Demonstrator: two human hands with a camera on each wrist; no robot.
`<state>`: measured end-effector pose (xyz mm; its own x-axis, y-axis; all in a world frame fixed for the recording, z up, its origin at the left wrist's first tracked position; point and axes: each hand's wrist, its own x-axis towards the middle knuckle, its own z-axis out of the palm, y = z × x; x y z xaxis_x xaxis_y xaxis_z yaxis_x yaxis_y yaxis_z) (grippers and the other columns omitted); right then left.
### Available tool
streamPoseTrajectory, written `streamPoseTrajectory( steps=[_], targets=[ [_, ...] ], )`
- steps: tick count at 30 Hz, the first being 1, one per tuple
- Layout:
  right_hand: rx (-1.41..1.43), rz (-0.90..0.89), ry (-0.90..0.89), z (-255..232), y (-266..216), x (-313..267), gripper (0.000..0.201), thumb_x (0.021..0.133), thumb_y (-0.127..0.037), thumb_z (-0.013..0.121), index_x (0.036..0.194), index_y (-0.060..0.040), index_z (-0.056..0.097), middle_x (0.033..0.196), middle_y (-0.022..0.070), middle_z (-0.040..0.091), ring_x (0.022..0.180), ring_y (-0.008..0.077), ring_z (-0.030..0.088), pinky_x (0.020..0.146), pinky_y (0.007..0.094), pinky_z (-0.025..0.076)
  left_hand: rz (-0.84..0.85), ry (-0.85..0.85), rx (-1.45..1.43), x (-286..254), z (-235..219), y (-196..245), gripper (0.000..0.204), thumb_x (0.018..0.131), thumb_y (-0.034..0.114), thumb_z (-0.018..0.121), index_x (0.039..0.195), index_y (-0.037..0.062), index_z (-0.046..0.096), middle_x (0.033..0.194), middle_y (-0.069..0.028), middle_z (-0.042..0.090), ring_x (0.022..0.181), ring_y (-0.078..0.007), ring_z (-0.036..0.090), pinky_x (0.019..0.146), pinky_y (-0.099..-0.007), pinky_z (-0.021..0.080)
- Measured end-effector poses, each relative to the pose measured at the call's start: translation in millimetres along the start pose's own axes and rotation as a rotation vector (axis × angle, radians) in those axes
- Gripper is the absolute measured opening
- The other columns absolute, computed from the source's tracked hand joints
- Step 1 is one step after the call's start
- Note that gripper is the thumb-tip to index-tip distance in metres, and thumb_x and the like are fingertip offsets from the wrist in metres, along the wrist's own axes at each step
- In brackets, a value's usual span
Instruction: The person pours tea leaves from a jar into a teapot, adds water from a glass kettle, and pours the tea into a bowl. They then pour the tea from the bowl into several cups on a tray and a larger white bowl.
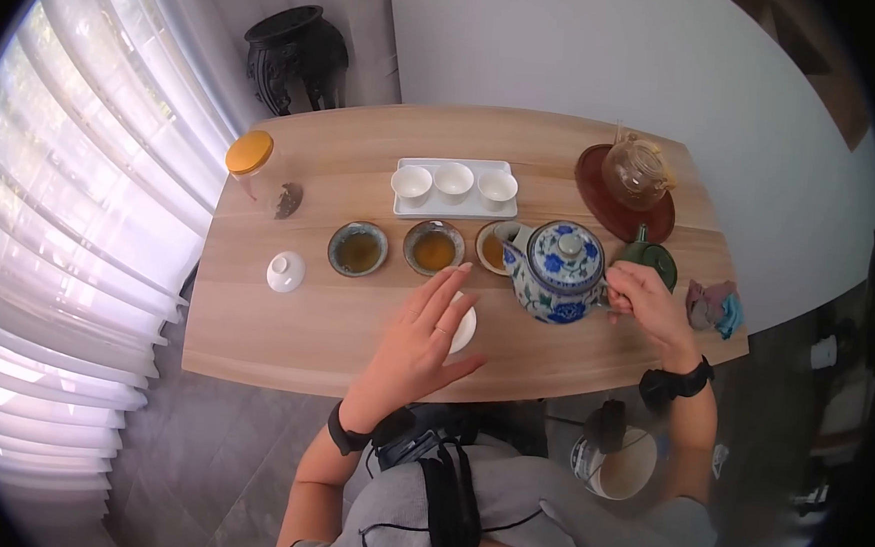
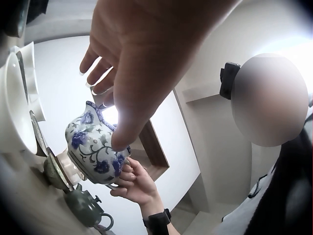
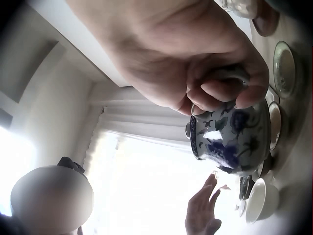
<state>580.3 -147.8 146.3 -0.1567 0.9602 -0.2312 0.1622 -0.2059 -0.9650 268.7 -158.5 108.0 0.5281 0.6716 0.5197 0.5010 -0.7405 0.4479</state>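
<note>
My right hand (image 1: 648, 298) grips the handle of a blue-and-white floral teapot (image 1: 556, 299), its lid on and spout towards the left. The teapot is held up off the table, in front of a bowl of tea (image 1: 493, 249) that it partly hides. My left hand (image 1: 416, 334) hovers with fingers extended over a white cup (image 1: 465, 332), covering much of it. That cup (image 3: 262, 201) also shows below the teapot in the right wrist view. Two more bowls of brown tea, a left one (image 1: 360, 253) and a middle one (image 1: 433, 251), stand beyond the left hand.
Behind the bowls, a white tray (image 1: 453, 212) carries three white cups. A small green teapot (image 1: 659, 259) and crumpled cloths (image 1: 711, 306) lie right, a glass teapot (image 1: 636, 173) behind. At left stand a yellow-lidded jar (image 1: 251, 152) and an upturned white cup (image 1: 285, 272).
</note>
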Motion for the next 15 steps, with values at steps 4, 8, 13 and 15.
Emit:
streamPoseTrajectory(
  steps=[4, 8, 13, 15],
  targets=[
    [-0.082, 0.075, -0.129, 9, 6, -13, 0.031, 0.096, -0.026, 0.048, 0.07, -0.0086, 0.047, 0.061, -0.0062, 0.039, 0.055, 0.0041, 0.039, 0.054, 0.0222, 0.041, 0.06, -0.006, -0.082, -2, 5, 11, 0.05, 0.068, 0.02, 0.079, 0.103, 0.003, 0.048, 0.138, -0.0176, 0.043, 0.105, -0.0322, 0.057, 0.087, -0.0406, 0.048],
    [-0.175, 0.138, -0.205, 17, 3, -15, 0.031, 0.096, -0.026, 0.047, 0.071, -0.0073, 0.047, 0.063, -0.0056, 0.042, 0.058, 0.004, 0.041, 0.055, 0.0218, 0.041, -0.017, -0.081, -0.224, -6, 3, 22, 0.043, 0.069, 0.019, 0.078, 0.092, 0.0053, 0.044, 0.139, -0.0172, 0.042, 0.092, -0.0305, 0.061, 0.079, -0.038, 0.051],
    [-0.245, 0.152, -0.302, 27, -4, -9, 0.031, 0.097, -0.027, 0.047, 0.073, -0.0063, 0.049, 0.065, -0.005, 0.045, 0.06, 0.004, 0.042, 0.055, 0.0213, 0.04, 0.04, -0.197, -0.189, -8, 11, 18, 0.04, 0.07, 0.016, 0.076, 0.091, 0.0061, 0.043, 0.142, -0.0186, 0.038, 0.091, -0.0337, 0.06, 0.078, -0.0378, 0.051],
    [-0.286, 0.154, -0.33, 31, -6, -6, 0.031, 0.097, -0.027, 0.047, 0.074, -0.006, 0.05, 0.065, -0.0048, 0.045, 0.06, 0.0042, 0.043, 0.055, 0.0211, 0.04, 0.036, -0.183, -0.183, -10, 12, 16, 0.039, 0.07, 0.016, 0.076, 0.09, 0.006, 0.043, 0.142, -0.0186, 0.037, 0.091, -0.0341, 0.06, 0.078, -0.038, 0.051]
  ],
)
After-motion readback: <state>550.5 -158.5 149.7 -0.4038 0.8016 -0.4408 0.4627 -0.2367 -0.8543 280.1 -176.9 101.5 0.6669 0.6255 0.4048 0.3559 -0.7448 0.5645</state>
